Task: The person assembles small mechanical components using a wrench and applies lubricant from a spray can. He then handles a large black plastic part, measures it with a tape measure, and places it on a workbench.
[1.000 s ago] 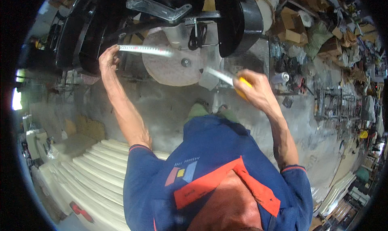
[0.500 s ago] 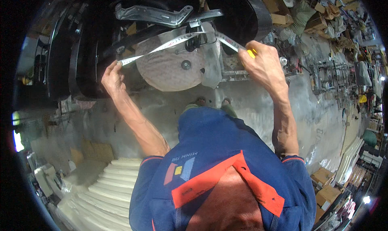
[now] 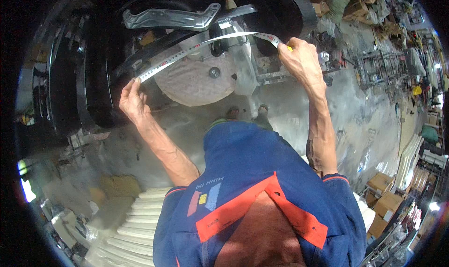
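Note:
A white tape measure is drawn out between my two hands, its blade arching up in the middle. My left hand pinches the free end of the blade beside the black part on the left. My right hand grips the tape's case, of which only a bit of yellow shows past the fingers. Behind the blade lies a bare metal bracket on a large black piece. Below the blade is a rounded, grey-brown sheet with a small black round knob on it.
Cardboard boxes and bags are heaped at the far right. Metal frames stand along the right. At the lower left lies a stack of long cream-coloured pieces. More cardboard boxes sit at the lower right.
The blade has straightened on the left side and its twist is gone; its middle now arches over smoothly. My left hand sits slightly lower, my right hand slightly higher. The view has shifted a little.

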Tool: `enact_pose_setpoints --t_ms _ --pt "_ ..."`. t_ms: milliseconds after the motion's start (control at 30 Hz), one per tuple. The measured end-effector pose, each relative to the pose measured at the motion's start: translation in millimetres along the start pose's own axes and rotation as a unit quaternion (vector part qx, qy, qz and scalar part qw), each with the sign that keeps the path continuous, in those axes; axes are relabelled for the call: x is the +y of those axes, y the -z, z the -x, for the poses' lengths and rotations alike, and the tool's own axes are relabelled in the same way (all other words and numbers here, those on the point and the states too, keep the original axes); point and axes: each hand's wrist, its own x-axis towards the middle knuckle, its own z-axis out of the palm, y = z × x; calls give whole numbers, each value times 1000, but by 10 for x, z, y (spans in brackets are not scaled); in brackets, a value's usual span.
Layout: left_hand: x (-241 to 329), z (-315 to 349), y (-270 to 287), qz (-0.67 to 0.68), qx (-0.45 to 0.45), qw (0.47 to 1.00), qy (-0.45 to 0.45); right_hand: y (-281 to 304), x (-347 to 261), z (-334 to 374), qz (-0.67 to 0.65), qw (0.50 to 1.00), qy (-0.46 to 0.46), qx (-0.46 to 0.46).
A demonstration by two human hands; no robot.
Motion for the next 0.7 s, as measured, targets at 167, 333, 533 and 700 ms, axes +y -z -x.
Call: enact_pose_setpoints --t_ms 167,333,533,700 --pt "-5 23 9 -73 -10 996 -58 -185 -60 40 11 1000 -11 26" --pt "65 -27 -18 -346 -7 903 -253 -283 1 76 -12 998 -35 53" --pt "108 122 -394 -449 -60 761 -465 -269 61 92 -40 996 -34 78" --pt "34 401 -891 -356 -251 775 -457 -251 94 101 -39 995 -19 87"
